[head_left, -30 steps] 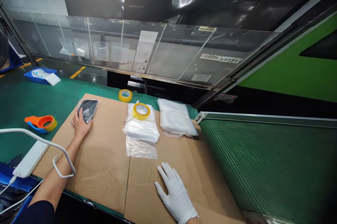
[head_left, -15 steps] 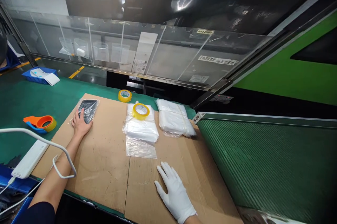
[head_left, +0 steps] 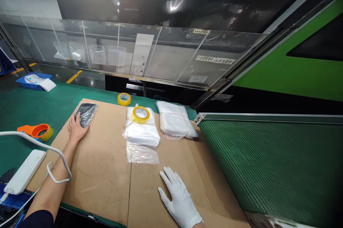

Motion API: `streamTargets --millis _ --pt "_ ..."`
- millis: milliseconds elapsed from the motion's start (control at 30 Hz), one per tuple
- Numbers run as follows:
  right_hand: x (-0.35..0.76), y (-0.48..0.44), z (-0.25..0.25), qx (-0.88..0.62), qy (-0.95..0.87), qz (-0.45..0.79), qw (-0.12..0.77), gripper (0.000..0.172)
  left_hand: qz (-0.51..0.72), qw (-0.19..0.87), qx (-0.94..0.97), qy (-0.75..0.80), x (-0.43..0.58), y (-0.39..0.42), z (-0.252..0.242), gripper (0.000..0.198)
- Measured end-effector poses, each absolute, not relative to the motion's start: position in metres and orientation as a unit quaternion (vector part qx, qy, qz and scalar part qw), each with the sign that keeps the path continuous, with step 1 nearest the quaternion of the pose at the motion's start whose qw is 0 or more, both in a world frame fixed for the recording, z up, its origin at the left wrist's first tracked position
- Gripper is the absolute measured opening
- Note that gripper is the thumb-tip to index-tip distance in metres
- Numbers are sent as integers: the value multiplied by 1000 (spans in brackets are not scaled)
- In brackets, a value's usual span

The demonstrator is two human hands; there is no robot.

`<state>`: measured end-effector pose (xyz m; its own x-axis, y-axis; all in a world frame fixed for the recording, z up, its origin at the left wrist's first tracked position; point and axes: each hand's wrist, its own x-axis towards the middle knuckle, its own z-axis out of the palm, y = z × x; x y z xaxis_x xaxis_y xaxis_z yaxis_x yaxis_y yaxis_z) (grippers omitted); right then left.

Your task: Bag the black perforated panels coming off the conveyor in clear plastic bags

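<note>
My bare left hand (head_left: 77, 128) is at the lower end of a flat black rectangular item in a clear plastic bag (head_left: 87, 114), its thumb along one side and fingers over the other. The bagged item lies at the far left corner of the cardboard (head_left: 102, 171). In a white glove, my right hand (head_left: 178, 196) rests palm down on the cardboard, fingers apart, holding nothing. Beyond it sits a stack of clear plastic bags (head_left: 142, 133) with a yellow tape roll (head_left: 141, 114) on top.
A bundled bag pack (head_left: 177, 120) lies beside the stack. Another tape roll (head_left: 124, 99) sits behind. At left are an orange tape dispenser (head_left: 34, 130), a white power bank (head_left: 25, 172) with a cable over my forearm, and a blue tray (head_left: 34, 79). A green conveyor belt (head_left: 268, 160) borders the right.
The view has shifted slightly, so most things sit a little further left. Both hands keep about the same place and pose on the cardboard.
</note>
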<state>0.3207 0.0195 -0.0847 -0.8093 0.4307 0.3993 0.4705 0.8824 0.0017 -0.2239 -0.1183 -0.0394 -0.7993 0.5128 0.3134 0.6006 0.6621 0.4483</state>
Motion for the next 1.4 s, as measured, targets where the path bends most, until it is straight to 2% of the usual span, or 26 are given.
streamTargets --millis 200,300,400,633,833,967,1100,1200,1400 --pt "319 19 -83 -235 -950 -52 199 48 -285 75 -319 -901 -240 -112 -39 98" --pt "320 19 -83 -239 -949 -48 200 47 -285 124 -351 -883 -230 -111 -39 99" --pt "319 18 -82 -245 -948 -38 199 45 -287 158 -395 -858 -195 -114 -43 90" --pt "309 7 -68 -284 -938 47 193 37 -254 53 -608 -750 -88 -164 -56 64" --pt "299 -12 -40 -305 -930 91 186 24 -284 -13 -643 -711 -62 -222 -63 60" --pt "296 -19 -22 -324 -932 97 132 18 -293 -50 -625 -722 -64 -248 -73 60" --pt "292 -19 -6 -335 -935 102 61 18 -309 -97 -614 -720 -70 -268 -93 58" --pt "287 -16 0 -345 -932 102 35 19 -321 -94 -615 -715 -75 -273 -105 55" --pt "279 -10 -1 -344 -932 116 20 26 -252 -116 -661 -697 -72 -281 -86 46"
